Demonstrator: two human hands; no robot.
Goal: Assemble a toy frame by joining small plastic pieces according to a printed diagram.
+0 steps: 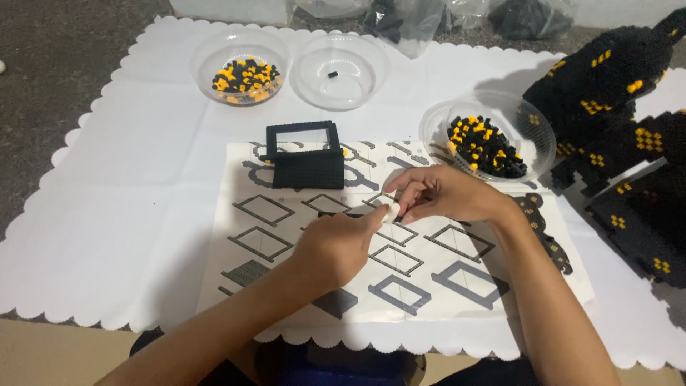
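From the head camera, both hands meet over a printed instruction sheet (286, 236) spread on a white scalloped mat (128, 200). The left hand (334, 249) is curled into a loose fist, its thumb and forefinger pinched on a small white tool (391, 209). The right hand (443, 194) comes in from the other side, fingertips narrowed and touching the same spot (what sits between them is too small to tell). Just above the hands on the sheet stands a black square frame of bricks (305, 154), apart from both hands. Near the right hand is a clear bowl of black and yellow bricks (493, 143). Two more clear bowls sit at the mat's far edge: one with mixed bricks (243, 75), one nearly bare (341, 71). A large black and yellow brick model (614, 121) fills the right side.
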